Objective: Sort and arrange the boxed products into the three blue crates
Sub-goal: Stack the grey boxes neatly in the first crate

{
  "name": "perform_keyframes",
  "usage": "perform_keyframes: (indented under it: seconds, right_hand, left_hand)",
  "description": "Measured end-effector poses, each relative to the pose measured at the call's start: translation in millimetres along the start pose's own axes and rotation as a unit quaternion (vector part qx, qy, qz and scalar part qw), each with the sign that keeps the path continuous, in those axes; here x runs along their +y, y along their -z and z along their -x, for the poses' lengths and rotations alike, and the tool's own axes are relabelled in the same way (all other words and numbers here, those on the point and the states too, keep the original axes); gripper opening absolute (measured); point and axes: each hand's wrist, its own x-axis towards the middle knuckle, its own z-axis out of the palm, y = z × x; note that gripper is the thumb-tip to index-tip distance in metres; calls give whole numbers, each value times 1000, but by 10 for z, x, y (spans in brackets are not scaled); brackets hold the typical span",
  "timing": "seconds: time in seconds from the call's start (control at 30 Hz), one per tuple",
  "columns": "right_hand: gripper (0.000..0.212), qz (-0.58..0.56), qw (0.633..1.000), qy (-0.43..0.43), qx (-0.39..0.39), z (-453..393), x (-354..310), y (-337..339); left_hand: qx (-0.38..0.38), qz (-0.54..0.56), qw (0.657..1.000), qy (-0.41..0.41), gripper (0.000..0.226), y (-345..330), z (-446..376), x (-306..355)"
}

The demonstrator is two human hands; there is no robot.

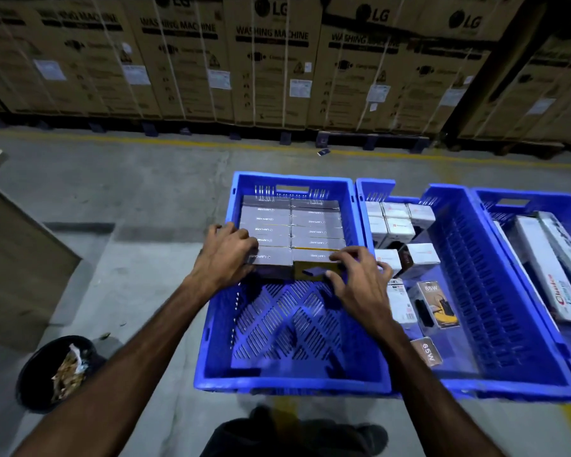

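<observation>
Head view looks down at three blue crates side by side on a concrete floor. Left crate (350, 206) holds grey boxes (314, 225) packed in two columns across its far half, about six rows each; its near half is bare. Left hand (226, 255) presses fingers against the nearest left grey box. Right hand (360, 278) pinches the nearest right box (312, 267), which shows a yellow front. Middle crate (475, 291) holds about seven small white boxes (398, 225) and three charger packs (437, 305). Right crate (495, 212) holds two long white boxes (548, 268). One black bin (37, 374) stands left. Large cardboard cartons (271, 61) line the back.
</observation>
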Motion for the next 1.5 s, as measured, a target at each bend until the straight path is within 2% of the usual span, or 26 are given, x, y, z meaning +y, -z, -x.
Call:
perform_keyframes:
  seconds: [0.07,0.2,0.33,0.4,0.5,0.67,0.73,0.9,1.03,1.17,1.3,1.4,1.5]
  right_hand:
    - [33,27,999,-34,-3,-27,126,72]
    - [45,48,996,-81,8,19,372,160]
    - [64,22,989,-146,-3,157,544,164]
    - [68,7,987,-158,-6,235,576,139]
    - [69,-14,985,-174,-7,286,570,115]
    - [67,-33,983,-183,-13,290,574,70]
    - [67,-41,982,-185,-12,295,586,61]
    - [69,-61,981,-185,-16,315,602,70]
    - [64,-70,981,-177,-21,401,600,77]
    - [64,-76,982,-172,-31,502,602,68]
    - [62,-113,976,-183,-42,607,633,121]
    - [56,-121,976,-176,-35,689,723,220]
    - [55,-106,975,-193,-32,736,910,338]
  left_hand:
    - [-12,-35,999,-9,40,-32,-90,34]
    - [-23,-51,998,-5,79,-141,-218,62]
    - [-40,-96,994,13,96,-226,-233,118]
    - [-47,-98,994,32,92,-218,-227,150]
    - [-61,-111,990,58,59,-227,-253,184]
    - [-104,-138,981,85,58,-292,-302,222]
    - [-102,-149,980,87,63,-329,-306,223]
    - [-85,-152,982,69,101,-410,-310,189]
    - [-97,-138,983,74,112,-379,-267,230]
    - [-90,-79,991,59,89,-266,-175,473]
    - [-37,53,998,9,65,-160,-95,931]
    - [11,170,985,-39,49,-130,-105,1326]
    - [80,276,954,-84,39,-151,-147,1712]
